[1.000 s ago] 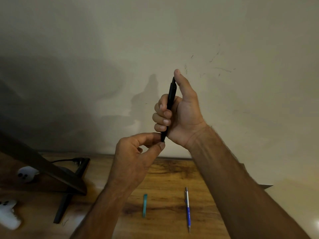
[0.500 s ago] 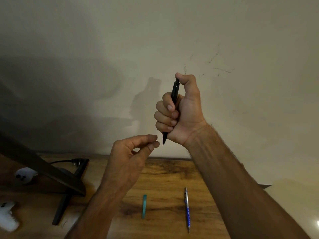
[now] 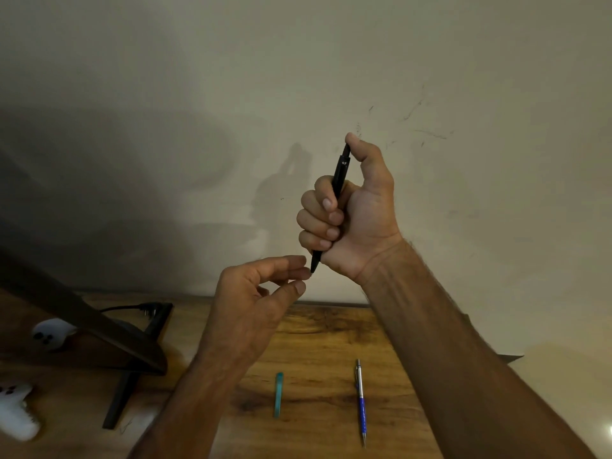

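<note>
right hand [image 3: 357, 223] gripped the black mechanical pencil [image 3: 339, 180] upright above the tabletop [image 3: 324, 342], thumb on its cap, and left hand [image 3: 255, 299] was loosely open at the tip, holding nothing visible; risk judged: a hard press could snap or drop lead past the parted fingers.

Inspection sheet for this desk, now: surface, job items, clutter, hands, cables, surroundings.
Surface: wooden desk, grain visible.
Job's things: black pencil held upright, tip down, marked 0.7.
Clutter: teal case and blue pencil lying flat, apart; white controllers at left.
Hands: right hand grips the black pencil, thumb on its top; left hand loosely curled, index fingertip at the pencil's tip.
Cables: black cable with plug by the dark stand.
Surroundings: pale wall, scuffed.
</note>
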